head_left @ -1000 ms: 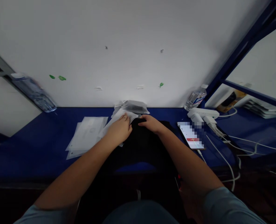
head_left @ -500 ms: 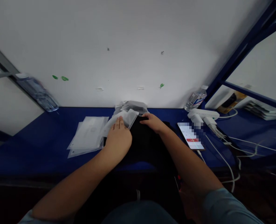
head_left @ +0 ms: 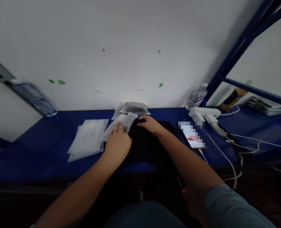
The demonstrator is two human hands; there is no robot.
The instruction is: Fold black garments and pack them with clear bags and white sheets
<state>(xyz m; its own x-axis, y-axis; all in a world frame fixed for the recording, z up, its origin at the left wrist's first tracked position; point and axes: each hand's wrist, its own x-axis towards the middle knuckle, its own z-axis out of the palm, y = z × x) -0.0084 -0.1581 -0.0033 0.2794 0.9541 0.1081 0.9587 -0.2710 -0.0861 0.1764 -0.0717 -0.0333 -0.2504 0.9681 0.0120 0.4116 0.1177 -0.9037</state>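
A frosted plastic zip bag (head_left: 123, 120) lies at a slant on the desk, over the left part of a black cloth (head_left: 147, 142). My left hand (head_left: 118, 142) rests flat on the bag with its fingers stretched out. By the bag's right end, my right hand (head_left: 150, 124) is curled at the far edge of the black cloth, thumb and fingers around it. The bag's near corner is hidden beneath my left hand. Against the wall behind sit several more frosted bags (head_left: 135, 108), with something dark inside one.
Flat frosted bags (head_left: 88, 134) are stacked at left on the blue desk (head_left: 47, 136). A plastic bottle (head_left: 34, 98) leans at far left. To the right are a phone (head_left: 192, 137), a white power strip (head_left: 205, 111) with trailing cables and another bottle (head_left: 196, 96).
The view has shifted slightly. The slanted bag's right end sits a little lower and farther from the bags behind. Both hands keep about the same places on the bag and cloth.
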